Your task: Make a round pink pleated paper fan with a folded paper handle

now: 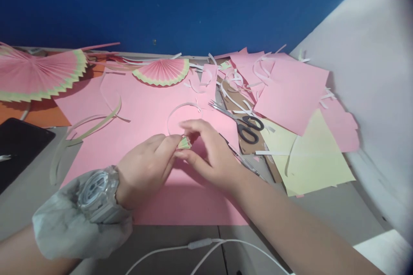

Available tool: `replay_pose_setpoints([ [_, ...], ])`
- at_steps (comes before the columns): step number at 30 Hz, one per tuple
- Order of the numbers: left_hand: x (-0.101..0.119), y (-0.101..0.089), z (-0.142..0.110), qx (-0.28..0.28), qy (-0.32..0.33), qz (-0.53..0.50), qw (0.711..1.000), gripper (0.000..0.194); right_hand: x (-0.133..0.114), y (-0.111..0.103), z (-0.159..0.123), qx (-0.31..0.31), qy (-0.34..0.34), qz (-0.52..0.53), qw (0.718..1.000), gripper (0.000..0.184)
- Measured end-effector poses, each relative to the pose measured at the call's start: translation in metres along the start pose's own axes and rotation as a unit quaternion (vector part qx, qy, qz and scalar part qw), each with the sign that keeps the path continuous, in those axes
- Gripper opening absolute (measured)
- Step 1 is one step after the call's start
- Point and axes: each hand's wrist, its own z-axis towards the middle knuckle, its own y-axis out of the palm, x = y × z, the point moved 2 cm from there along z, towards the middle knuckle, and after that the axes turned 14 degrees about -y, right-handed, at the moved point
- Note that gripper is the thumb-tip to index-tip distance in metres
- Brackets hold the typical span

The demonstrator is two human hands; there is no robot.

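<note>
My left hand (150,159), wearing a watch and a grey scrunchie at the wrist, pinches a small pleated paper fan (184,143). The fan is folded closed, and its pale green end pokes out past the fingers. My right hand (214,152) curls around that end, thumb against its lower side; its index finger arches above, apart from the paper. Part of the fan is hidden inside the left fingers. Beneath both hands lies a large pink sheet (145,107). A thin paper strip (169,114) curves just beyond the fingertips.
Black-handled scissors (247,129) lie right of my hands, near a pen-like tool (248,165). Opened pink-and-green fans (163,72) rest at the back and left. Pink scraps (293,90) and yellow-green paper (312,167) cover the right. A black tablet-like object (24,146) and white cable (200,244) are also there.
</note>
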Motion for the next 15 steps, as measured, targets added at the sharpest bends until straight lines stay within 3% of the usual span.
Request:
replay_pose_setpoints([
  [4,0.001,-0.0022,0.0006,0.014,0.005,-0.018,1.0,0.018,-0.002,0.0006,-0.0006,-0.005,-0.045,-0.004,0.999,0.016],
  [15,-0.0007,-0.0028,-0.0008,0.008,-0.004,-0.018,1.0,0.018,-0.0022,0.0025,-0.0003,0.016,-0.046,-0.016,0.999,0.015],
])
